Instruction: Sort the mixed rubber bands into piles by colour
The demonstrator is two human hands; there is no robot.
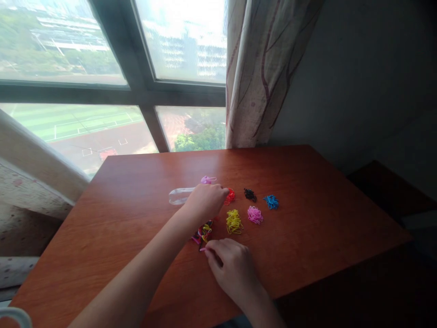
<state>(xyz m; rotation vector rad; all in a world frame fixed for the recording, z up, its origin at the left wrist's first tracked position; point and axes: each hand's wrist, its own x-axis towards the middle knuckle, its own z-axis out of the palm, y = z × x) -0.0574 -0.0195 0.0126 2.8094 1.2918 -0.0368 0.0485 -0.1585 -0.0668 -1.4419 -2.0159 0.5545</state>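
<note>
Small piles of coloured rubber bands lie on a brown wooden table (307,237): red (230,196), black (250,194), blue (271,201), pink (255,215), yellow (234,222) and a mixed heap (204,231). My left hand (205,200) reaches over the mixed heap with its fingertips closed at the red pile. My right hand (232,266) rests on the table just below the mixed heap, fingers curled and pinching at a pink band at the heap's edge.
A clear plastic bag (179,196) with a pink clip (207,179) lies left of the piles. Behind the table are a large window (102,91), a patterned curtain (262,68) and a grey wall (358,82). A dark surface (385,187) stands at the right.
</note>
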